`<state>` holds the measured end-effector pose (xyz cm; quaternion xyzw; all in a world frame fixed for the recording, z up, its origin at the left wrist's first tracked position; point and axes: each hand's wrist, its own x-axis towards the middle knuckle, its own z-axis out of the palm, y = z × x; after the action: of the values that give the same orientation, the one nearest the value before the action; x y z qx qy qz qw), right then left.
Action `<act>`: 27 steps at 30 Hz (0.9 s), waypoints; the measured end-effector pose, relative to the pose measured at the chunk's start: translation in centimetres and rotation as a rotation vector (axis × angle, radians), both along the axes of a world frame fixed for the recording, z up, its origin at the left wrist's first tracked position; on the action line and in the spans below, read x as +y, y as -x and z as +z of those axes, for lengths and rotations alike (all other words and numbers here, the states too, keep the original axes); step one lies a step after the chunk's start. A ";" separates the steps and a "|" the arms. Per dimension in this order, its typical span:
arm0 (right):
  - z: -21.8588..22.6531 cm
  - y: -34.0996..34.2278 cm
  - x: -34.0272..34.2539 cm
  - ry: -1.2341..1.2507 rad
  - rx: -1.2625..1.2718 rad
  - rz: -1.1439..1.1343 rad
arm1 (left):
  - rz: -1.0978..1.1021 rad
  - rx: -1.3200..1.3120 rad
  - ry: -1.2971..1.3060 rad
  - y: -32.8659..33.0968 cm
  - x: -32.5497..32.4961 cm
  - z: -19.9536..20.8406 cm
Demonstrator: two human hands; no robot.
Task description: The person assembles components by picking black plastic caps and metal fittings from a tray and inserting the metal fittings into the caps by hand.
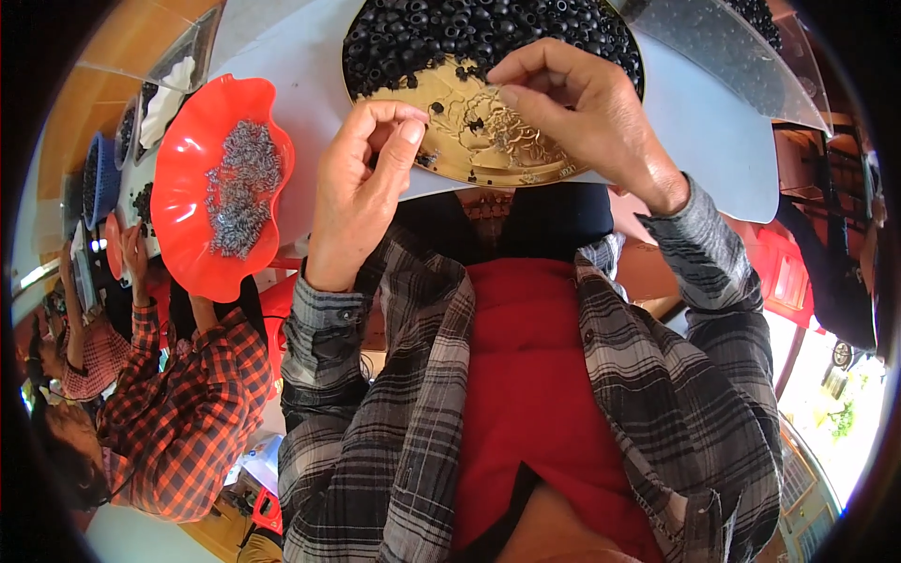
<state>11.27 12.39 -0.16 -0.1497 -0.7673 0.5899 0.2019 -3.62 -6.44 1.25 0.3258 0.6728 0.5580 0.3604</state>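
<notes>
Over the near part of a round gold tray [526, 178], both hands are raised with thumb and forefinger together. My left hand [361, 183] is closed in a pinch at the tray's left edge. Whatever its fingertips hold, if anything, is too small to make out. My right hand [591, 113] also pinches, above the tray's embossed middle, and its fingertips hide any small thing between them. Many small black ring-shaped parts [488, 28] fill the far side of the tray. A few loose black bits [477, 123] lie on the bare gold surface between the hands.
Left of the tray stands a red wavy-rimmed bowl [183, 188] with a heap of small silvery coiled pieces [246, 188]. Farther left are a blue basket [100, 178] and a white dish [167, 103]. People in checked shirts [192, 413] sit at the left. A clear plastic container [741, 56] stands at the right.
</notes>
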 end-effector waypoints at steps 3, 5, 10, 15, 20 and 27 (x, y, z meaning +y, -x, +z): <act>0.1 -1.1 1.3 -0.112 -0.087 0.034 | -0.021 -0.022 0.046 0.1 -0.6 0.2; 0.3 -1.4 1.6 -0.148 -0.130 0.034 | -0.032 -0.050 0.073 0.0 -1.1 0.1; -0.3 -0.9 1.2 -0.347 -0.097 0.167 | -0.103 -0.048 0.117 -0.4 -1.6 -0.2; -0.1 -0.5 1.2 -0.313 -0.112 0.209 | -0.129 -0.114 0.142 -0.5 -2.3 -0.6; 0.2 -1.4 2.7 -0.627 -0.087 0.249 | -0.128 -0.132 0.143 -0.6 -2.6 -1.2; -1.9 -0.7 0.6 -0.903 -0.070 0.136 | -0.153 -0.123 0.143 -1.0 -1.9 -0.7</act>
<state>11.97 13.01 -2.05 -0.0156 -0.9621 0.2027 0.1817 -2.62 -8.34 0.52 0.3149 0.6606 0.4985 0.4647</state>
